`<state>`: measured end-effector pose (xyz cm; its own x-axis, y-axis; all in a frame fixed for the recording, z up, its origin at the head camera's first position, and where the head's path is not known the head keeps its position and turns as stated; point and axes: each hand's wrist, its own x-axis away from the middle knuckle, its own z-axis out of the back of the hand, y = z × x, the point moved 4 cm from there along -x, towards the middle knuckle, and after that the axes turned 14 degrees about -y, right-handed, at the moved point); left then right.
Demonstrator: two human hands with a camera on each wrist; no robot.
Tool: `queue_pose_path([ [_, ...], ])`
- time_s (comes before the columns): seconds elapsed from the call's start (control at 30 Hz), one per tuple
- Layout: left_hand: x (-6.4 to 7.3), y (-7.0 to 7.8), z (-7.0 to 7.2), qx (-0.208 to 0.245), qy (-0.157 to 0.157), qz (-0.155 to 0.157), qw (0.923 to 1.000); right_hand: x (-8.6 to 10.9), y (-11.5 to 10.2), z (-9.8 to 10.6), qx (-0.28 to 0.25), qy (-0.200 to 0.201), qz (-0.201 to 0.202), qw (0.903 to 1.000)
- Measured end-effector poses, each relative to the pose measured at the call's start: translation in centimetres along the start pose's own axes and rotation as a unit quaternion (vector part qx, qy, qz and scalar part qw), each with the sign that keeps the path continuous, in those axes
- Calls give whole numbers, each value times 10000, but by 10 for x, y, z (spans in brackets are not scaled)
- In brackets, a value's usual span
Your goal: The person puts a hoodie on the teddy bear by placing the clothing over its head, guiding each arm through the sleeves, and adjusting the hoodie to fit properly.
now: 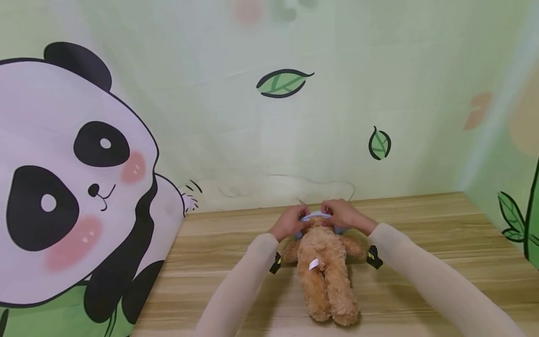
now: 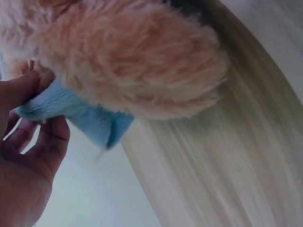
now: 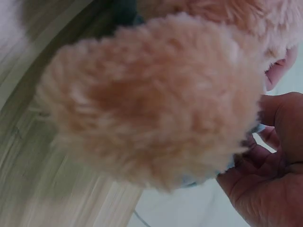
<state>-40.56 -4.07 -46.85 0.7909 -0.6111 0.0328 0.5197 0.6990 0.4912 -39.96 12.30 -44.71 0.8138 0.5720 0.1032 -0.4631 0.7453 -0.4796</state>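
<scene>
A brown plush toy (image 1: 322, 245) lies on the wooden table in the head view, legs towards me, a small white tag (image 1: 314, 264) near its hips. Light blue fabric (image 1: 316, 215) sits around its head end. My left hand (image 1: 289, 221) pinches the left edge of this fabric between thumb and fingers, as the left wrist view shows beside a furry limb (image 2: 147, 61). Opposite it, my right hand (image 1: 346, 216) pinches the right edge. In the right wrist view a furry limb (image 3: 151, 104) hides part of the fabric and some fingertips. The toy's face is out of sight.
The wood-grain tabletop (image 1: 425, 243) ends at a pale green backdrop (image 1: 202, 117) close behind the hands. A large printed panda (image 1: 118, 107) covers the left side. Black straps (image 1: 374, 257) with yellow marks show by both wrists.
</scene>
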Motion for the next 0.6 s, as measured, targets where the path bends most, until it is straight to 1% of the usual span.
queue_pose_path([
  [0.1, 2, 1, -2, -146, 145, -232, 9995, 3, -1, -2, 90, 123, 155, 9998],
  [0.17, 3, 1, -2, -233, 208, -319, 9990, 5, -1, -3, 201, 191, 281, 9992],
  [0.23, 5, 1, -2, -149, 168, -299, 9993, 8, -1, -3, 265, 200, 396, 9987],
  [0.3, 8, -1, -1, 41, 9, -250, 9997, 11, -1, -2, 90, 36, 468, 9989],
  [0.37, 11, -4, 1, 340, -291, -230, 9987, 15, 0, 0, -278, -281, 508, 9979],
  [0.43, 15, -7, 3, 688, -735, -218, 9947, 20, 0, 4, -796, -706, 517, 9930],
  [0.5, 20, -10, 5, 1055, -1228, -221, 9866, 24, 0, 6, -1145, -1139, 506, 9856],
  [0.57, 26, -11, 7, 1315, -1669, -124, 9771, 27, -1, 7, -1263, -1539, 525, 9786],
  [0.6, 29, -11, 7, 1368, -1862, -44, 9729, 29, -2, 7, -1200, -1687, 514, 9770],
])
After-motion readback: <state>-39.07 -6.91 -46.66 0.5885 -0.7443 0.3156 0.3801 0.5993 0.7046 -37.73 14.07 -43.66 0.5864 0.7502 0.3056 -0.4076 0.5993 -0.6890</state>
